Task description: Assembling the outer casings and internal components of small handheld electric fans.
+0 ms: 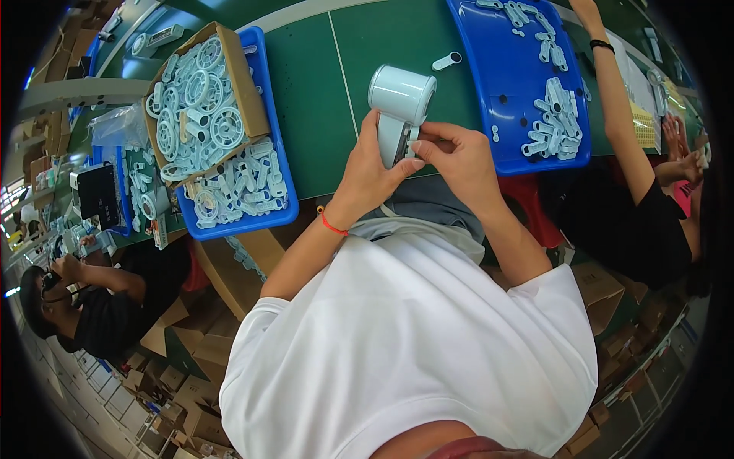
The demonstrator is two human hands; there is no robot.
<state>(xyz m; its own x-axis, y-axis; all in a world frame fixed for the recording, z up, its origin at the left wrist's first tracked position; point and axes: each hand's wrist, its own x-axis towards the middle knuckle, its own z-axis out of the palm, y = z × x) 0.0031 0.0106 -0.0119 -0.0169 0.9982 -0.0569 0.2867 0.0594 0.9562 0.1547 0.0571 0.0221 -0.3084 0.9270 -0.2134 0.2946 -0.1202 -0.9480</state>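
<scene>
My left hand (368, 174) grips the handle of a pale blue hand-held appliance body (398, 107) with a round head, held upright over the near edge of the green table (321, 115). My right hand (457, 157) pinches the same handle from the right side, thumb and fingers pressed on its edge. A red band circles my left wrist. A small pale blue cylinder part (446, 61) lies on the table just beyond the appliance.
A blue tray (271, 138) at my left carries a cardboard box (245, 84) of round pale blue parts and loose pieces. Another blue tray (505, 92) at my right holds small parts. A co-worker's arm (619, 115) reaches at right; another person sits at left. Cardboard boxes lie below.
</scene>
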